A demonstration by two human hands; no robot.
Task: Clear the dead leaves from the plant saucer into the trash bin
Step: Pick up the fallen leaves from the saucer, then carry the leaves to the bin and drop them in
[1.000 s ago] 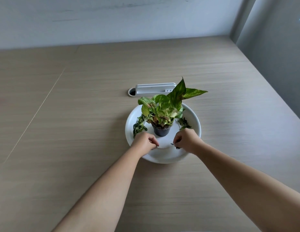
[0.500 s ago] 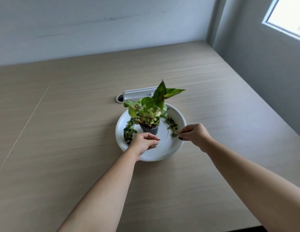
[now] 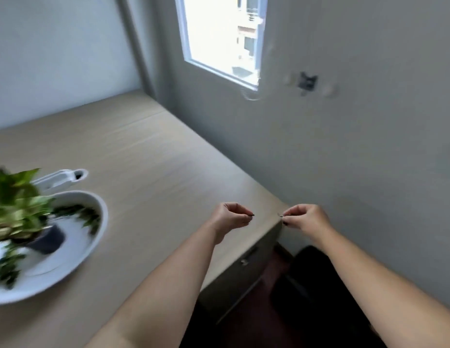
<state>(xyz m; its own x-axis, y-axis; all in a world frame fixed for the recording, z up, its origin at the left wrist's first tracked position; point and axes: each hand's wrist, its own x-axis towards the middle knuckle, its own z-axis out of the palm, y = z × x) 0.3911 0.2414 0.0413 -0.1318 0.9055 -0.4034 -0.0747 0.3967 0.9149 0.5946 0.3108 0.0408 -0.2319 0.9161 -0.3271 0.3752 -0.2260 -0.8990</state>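
The white plant saucer (image 3: 98,237) sits at the far left of the wooden table, blurred, with a small dark pot (image 3: 46,241) of green leaves in it. Dark dead leaves (image 3: 79,213) lie along its far rim and its left side. My left hand (image 3: 232,216) is over the table near its right corner, pinching a tiny dark leaf bit between its fingertips. My right hand (image 3: 304,218) hangs just past the table corner, also pinching a small dark leaf bit. A black bin-like shape (image 3: 317,280) shows on the floor below my right hand.
A white cable-port cover (image 3: 59,180) lies behind the saucer. The table's right edge (image 3: 259,187) runs along a grey wall with a window (image 3: 219,38). A drawer front with a handle (image 3: 246,257) sits below the corner.
Both hands have left the saucer and moved right to the table corner, each pinching a leaf bit. The view has swung right, so the saucer now sits at the left.
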